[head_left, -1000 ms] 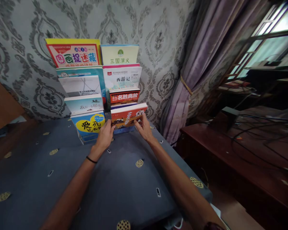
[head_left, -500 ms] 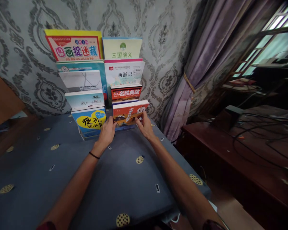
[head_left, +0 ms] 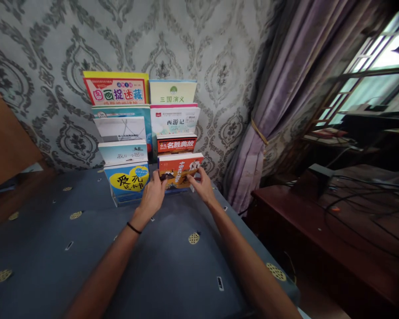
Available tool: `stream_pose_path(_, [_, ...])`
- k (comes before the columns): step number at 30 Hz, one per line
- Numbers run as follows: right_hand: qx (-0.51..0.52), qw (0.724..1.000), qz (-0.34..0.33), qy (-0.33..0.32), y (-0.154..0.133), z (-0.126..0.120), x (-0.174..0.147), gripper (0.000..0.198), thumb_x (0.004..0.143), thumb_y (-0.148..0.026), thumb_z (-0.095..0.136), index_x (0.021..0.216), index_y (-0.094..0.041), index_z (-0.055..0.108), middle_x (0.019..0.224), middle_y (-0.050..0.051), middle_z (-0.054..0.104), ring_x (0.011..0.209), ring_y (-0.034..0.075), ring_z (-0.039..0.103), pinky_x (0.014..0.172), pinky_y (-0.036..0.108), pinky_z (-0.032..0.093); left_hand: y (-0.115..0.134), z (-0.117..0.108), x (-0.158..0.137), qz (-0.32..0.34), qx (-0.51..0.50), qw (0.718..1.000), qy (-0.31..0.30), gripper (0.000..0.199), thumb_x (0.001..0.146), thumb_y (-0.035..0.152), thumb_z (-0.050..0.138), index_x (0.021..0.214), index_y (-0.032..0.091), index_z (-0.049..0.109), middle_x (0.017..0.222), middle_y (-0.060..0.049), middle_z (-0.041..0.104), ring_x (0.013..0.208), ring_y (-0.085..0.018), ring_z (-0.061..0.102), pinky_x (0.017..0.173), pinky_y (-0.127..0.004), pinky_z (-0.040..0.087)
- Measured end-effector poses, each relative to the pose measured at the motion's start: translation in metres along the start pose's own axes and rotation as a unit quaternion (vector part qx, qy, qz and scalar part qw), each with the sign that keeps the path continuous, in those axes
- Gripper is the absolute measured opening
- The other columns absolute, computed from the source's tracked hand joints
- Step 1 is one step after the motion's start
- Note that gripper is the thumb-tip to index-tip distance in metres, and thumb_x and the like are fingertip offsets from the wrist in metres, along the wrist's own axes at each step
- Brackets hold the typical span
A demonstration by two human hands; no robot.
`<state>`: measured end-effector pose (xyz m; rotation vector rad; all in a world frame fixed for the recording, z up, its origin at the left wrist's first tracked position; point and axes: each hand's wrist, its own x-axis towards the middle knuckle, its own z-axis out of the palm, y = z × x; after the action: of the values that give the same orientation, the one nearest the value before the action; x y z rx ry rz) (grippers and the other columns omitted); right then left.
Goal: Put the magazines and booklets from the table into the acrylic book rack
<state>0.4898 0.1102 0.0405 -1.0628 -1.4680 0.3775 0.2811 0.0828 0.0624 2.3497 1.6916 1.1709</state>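
Observation:
An orange-red book stands in the front row, right column, of a tiered book rack. My left hand is closed on its left edge, thumb on the cover. At the right edge, my right hand pinches the same book. Just left of my left hand, a blue book with a yellow heart stands in the front row. Behind the orange-red book rise a red book, a white book with a pink top edge and a pale green book.
The left column also holds a colourful picture book. A dark blue patterned cloth covers the table. Patterned wallpaper is behind the rack. To the right are a tied curtain and a dark red desk with tangled cables.
The orange-red book has sunk lower and sits more upright in the front row, with both hands still on it. The camera view has tilted up, so the rack appears lower.

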Motion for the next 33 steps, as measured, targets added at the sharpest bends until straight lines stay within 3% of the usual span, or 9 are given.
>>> stream_pose_path(4, [0.043, 0.998, 0.006, 0.035, -0.011, 0.001, 0.009, 0.046, 0.081, -0.054, 0.065, 0.113, -0.021, 0.059, 0.115, 0.011, 0.069, 0.105, 0.028, 0.064, 0.083, 0.042, 0.056, 0.007, -0.009, 0.006, -0.005, 0.010, 1.000, 0.028, 0.027, 0.102, 0.029, 0.047, 0.126, 0.016, 0.044, 0.104, -0.015, 0.071, 0.087, -0.027, 0.072, 0.073, -0.034, 0.054])
stream_pose_path(9, [0.079, 0.995, 0.008, 0.058, -0.021, 0.002, 0.021, 0.049, 0.084, -0.059, 0.062, 0.115, -0.020, 0.058, 0.115, 0.013, 0.069, 0.105, 0.028, 0.065, 0.081, 0.039, 0.055, 0.006, -0.015, 0.014, -0.013, 0.024, 0.999, 0.018, 0.011, 0.101, 0.023, 0.045, 0.109, 0.017, 0.050, 0.098, -0.014, 0.069, 0.091, -0.028, 0.070, 0.075, -0.036, 0.053])
stream_pose_path(14, [0.056, 0.997, 0.009, 0.060, -0.014, 0.007, 0.022, 0.047, 0.085, -0.058, 0.061, 0.114, -0.021, 0.058, 0.111, 0.011, 0.070, 0.100, 0.026, 0.065, 0.084, 0.040, 0.054, 0.004, -0.010, 0.016, 0.006, 0.029, 0.999, 0.020, 0.011, 0.099, 0.019, 0.047, 0.109, 0.017, 0.050, 0.105, -0.015, 0.068, 0.090, -0.025, 0.070, 0.076, -0.034, 0.054])
stream_pose_path(19, [0.015, 0.999, 0.010, 0.051, -0.006, 0.013, 0.020, 0.049, 0.086, -0.061, 0.058, 0.114, -0.020, 0.060, 0.106, 0.009, 0.069, 0.094, 0.025, 0.063, 0.079, 0.038, 0.053, 0.008, -0.008, 0.017, -0.049, 0.040, 0.998, -0.008, 0.037, 0.099, 0.019, 0.047, 0.134, 0.010, 0.039, 0.097, -0.018, 0.073, 0.082, -0.028, 0.073, 0.072, -0.036, 0.054])
stream_pose_path(25, [-0.072, 0.996, 0.008, 0.049, -0.001, 0.014, 0.020, 0.042, 0.088, -0.062, 0.053, 0.093, -0.021, 0.062, 0.088, 0.006, 0.065, 0.080, 0.023, 0.058, 0.075, 0.037, 0.050, 0.008, -0.006, 0.015, -0.049, 0.062, 0.994, -0.073, 0.020, 0.099, 0.015, 0.045, 0.117, 0.010, 0.051, 0.091, -0.022, 0.073, 0.084, -0.031, 0.074, 0.072, -0.037, 0.054])
stream_pose_path(33, [-0.055, 0.997, 0.021, 0.040, -0.003, 0.014, 0.016, 0.041, 0.089, -0.062, 0.051, 0.090, -0.021, 0.059, 0.085, 0.006, 0.064, 0.080, 0.024, 0.058, 0.073, 0.036, 0.048, 0.003, 0.003, 0.015, -0.067, 0.044, 0.995, -0.054, 0.022, 0.097, 0.009, 0.045, 0.117, 0.014, 0.050, 0.095, -0.019, 0.074, 0.088, -0.028, 0.074, 0.075, -0.034, 0.053])
